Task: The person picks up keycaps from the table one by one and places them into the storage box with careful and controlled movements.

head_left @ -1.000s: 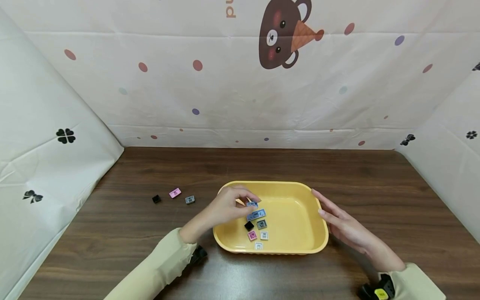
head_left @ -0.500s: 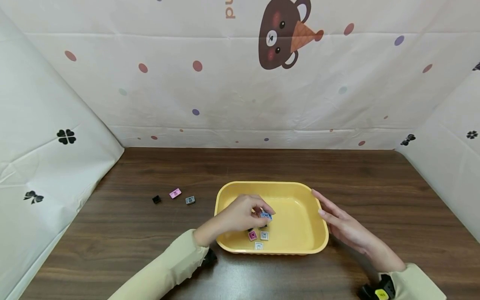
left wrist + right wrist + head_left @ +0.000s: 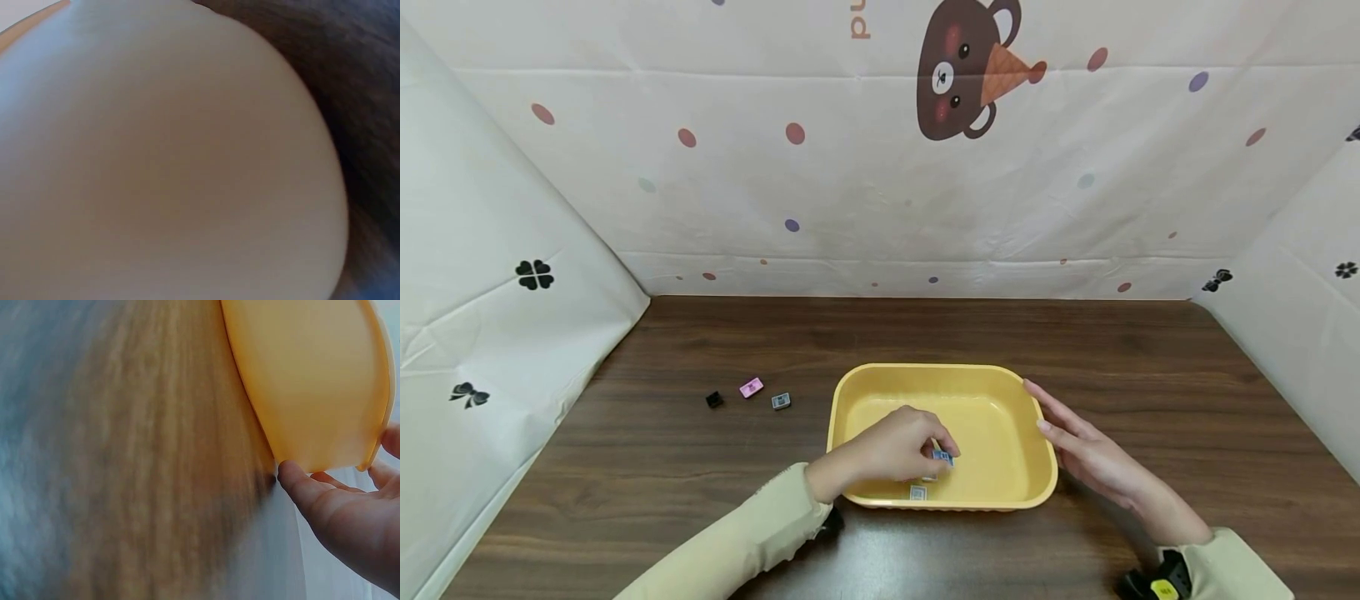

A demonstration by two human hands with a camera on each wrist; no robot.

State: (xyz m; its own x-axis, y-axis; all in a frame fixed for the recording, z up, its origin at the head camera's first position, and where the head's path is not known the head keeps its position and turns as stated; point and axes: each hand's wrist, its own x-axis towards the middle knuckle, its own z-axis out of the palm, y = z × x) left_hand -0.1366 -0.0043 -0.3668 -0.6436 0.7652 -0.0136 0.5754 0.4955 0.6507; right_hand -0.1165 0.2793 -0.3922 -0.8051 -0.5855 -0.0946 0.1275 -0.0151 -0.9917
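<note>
The left hand [image 3: 891, 443] pinches a small blue block [image 3: 945, 457] inside the glossy, round-cornered tray [image 3: 925, 375], toward its near edge. A square white block [image 3: 918, 493] lies nearer that edge. The right hand [image 3: 1096, 454], fingers extended, touches the tray's right rim, smooth floor [image 3: 996, 442] between.

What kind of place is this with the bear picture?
Maybe a little play or filming corner: white sheets with a printed bear line the back and sides of a dark wooden table, which has a yellow tray and small blocks on it. The room beyond isn't shown.
</note>
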